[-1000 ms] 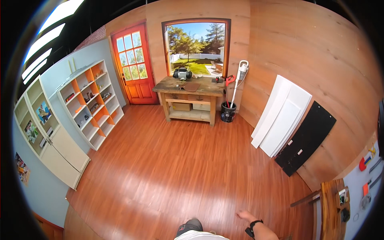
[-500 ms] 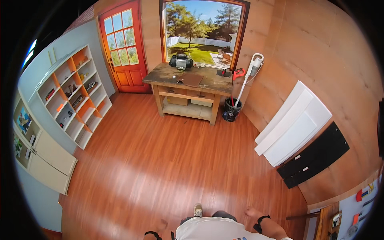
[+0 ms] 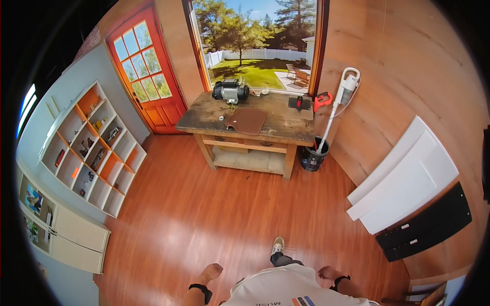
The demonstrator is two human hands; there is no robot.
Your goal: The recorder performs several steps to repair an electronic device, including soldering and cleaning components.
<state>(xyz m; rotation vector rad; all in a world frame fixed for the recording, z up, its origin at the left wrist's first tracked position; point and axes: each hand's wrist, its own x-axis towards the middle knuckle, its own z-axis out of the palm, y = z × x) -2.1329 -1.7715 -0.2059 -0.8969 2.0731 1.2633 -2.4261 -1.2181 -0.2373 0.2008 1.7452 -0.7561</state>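
My left hand (image 3: pixel 211 272) hangs low in front of me over the wooden floor, its fingers loosely bent and nothing held. On the other side of my white shirt, my right hand (image 3: pixel 328 272) hangs in the same way, also empty, with its fingers slightly curled. Both wrists wear black bands. Neither hand touches anything. Ahead stands a worn wooden workbench (image 3: pixel 283 116), out of reach of both hands. On its top are a grey and black electric motor (image 3: pixel 232 92), a brown mat (image 3: pixel 248 121) and a small dark tool with red on it (image 3: pixel 299 103).
A black bucket (image 3: pixel 312 159) holding a white stick vacuum (image 3: pixel 343 94) and a red-handled tool (image 3: pixel 322 101) stands right of the bench. White panels (image 3: pixel 408 178) and a black panel (image 3: pixel 429 222) lean rightward. Shelves (image 3: pixel 109 148), a cream cabinet (image 3: pixel 79 234) and a red door (image 3: pixel 145 71) are left.
The bench and window are nearer, and the view has turned slightly. One shoe has come forward on the floor. Both hands have swung, the left one now further forward.
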